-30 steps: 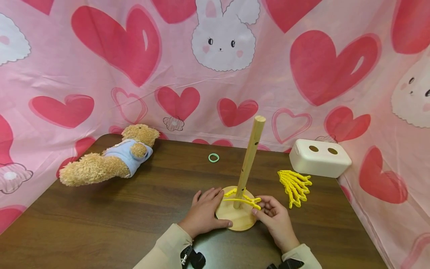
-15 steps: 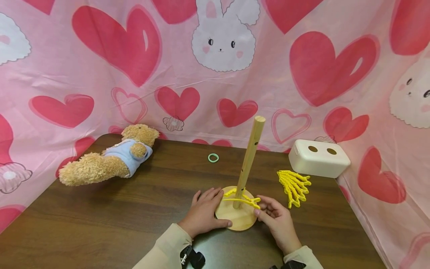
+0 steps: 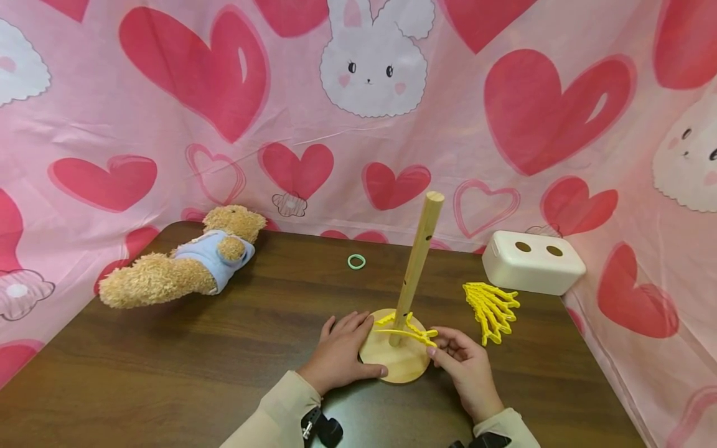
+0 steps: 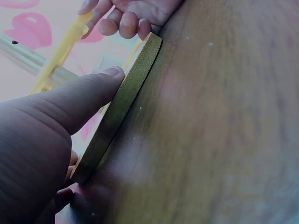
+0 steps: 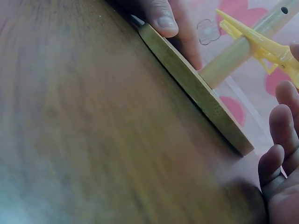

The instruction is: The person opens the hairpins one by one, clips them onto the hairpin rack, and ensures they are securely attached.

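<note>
A round wooden base [image 3: 394,364] with an upright dowel [image 3: 417,261] stands on the table. My left hand [image 3: 342,351] lies along the base's left side, its fingers stretched and its thumb pressing near the front edge. At the end of a yellow plastic clip [image 3: 409,335], my right hand [image 3: 462,367] pinches it between thumb and index finger. The clip's two long arms pass on either side of the dowel, above the base. In the right wrist view, the clip [image 5: 254,39] lies across the dowel, and my other right fingers [image 5: 282,126] curl loosely beside the base.
Several more yellow clips [image 3: 493,311] lie stacked to the right. Behind them sits a white box [image 3: 532,264] with two round holes. A green ring [image 3: 356,262] lies behind the dowel. At left lies a teddy bear [image 3: 185,267]. Heart-patterned cloth [image 3: 370,143] hangs around the table.
My right hand and the clip's end have shifted very slightly to the right. My left hand and the wooden stand keep their places.
</note>
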The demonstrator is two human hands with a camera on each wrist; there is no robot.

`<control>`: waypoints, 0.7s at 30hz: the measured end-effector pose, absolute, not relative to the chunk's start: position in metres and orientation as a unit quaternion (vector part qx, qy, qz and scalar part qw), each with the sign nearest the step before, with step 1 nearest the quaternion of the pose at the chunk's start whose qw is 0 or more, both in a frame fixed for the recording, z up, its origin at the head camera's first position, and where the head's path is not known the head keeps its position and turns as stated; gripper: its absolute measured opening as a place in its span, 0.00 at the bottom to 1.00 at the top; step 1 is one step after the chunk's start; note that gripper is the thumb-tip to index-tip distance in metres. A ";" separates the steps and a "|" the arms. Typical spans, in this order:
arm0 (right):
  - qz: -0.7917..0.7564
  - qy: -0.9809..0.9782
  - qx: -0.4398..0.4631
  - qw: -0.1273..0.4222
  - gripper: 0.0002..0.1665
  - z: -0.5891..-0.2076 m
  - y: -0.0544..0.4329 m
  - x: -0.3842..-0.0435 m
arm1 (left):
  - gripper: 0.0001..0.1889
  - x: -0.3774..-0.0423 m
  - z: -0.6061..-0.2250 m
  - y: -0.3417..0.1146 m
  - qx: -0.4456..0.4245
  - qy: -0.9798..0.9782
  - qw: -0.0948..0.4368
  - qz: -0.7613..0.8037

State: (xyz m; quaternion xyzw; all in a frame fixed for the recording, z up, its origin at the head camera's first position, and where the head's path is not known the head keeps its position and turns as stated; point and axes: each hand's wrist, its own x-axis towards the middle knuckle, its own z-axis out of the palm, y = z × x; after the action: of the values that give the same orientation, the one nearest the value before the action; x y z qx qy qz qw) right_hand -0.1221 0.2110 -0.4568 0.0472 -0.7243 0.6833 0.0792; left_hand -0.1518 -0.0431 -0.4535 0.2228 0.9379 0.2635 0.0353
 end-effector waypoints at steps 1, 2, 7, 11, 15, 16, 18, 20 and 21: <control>0.685 -0.722 0.044 0.081 0.22 -0.457 0.211 -0.122 | 0.54 -0.152 -0.453 -0.043 0.223 0.938 0.036 0.264; 0.687 -0.721 0.041 0.082 0.22 -0.457 0.211 -0.123 | 0.54 -0.152 -0.453 -0.043 0.223 0.938 0.036 0.263; 0.686 -0.722 0.041 0.081 0.21 -0.457 0.212 -0.123 | 0.54 -0.152 -0.454 -0.042 0.224 0.938 0.035 0.261; 0.689 -0.719 0.044 0.080 0.20 -0.457 0.212 -0.123 | 0.54 -0.152 -0.453 -0.042 0.224 0.938 0.035 0.262; 0.695 -0.713 0.044 0.079 0.22 -0.457 0.212 -0.123 | 0.54 -0.152 -0.452 -0.043 0.224 0.938 0.036 0.262; 0.696 -0.712 0.043 0.079 0.22 -0.457 0.212 -0.123 | 0.54 -0.152 -0.452 -0.043 0.225 0.938 0.036 0.261; 0.698 -0.711 0.042 0.079 0.22 -0.457 0.212 -0.122 | 0.54 -0.152 -0.452 -0.043 0.225 0.938 0.036 0.260; 0.698 -0.711 0.041 0.080 0.22 -0.457 0.212 -0.122 | 0.54 -0.152 -0.453 -0.042 0.225 0.939 0.037 0.259; 0.698 -0.710 0.041 0.080 0.22 -0.457 0.212 -0.122 | 0.54 -0.151 -0.453 -0.042 0.225 0.939 0.037 0.259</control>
State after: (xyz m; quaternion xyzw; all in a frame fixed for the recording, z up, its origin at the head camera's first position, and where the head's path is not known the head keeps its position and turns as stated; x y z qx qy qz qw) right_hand -0.1224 0.2125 -0.4575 0.0406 -0.7101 0.6983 0.0798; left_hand -0.1514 -0.0422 -0.4526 0.2246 0.9388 0.2586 0.0374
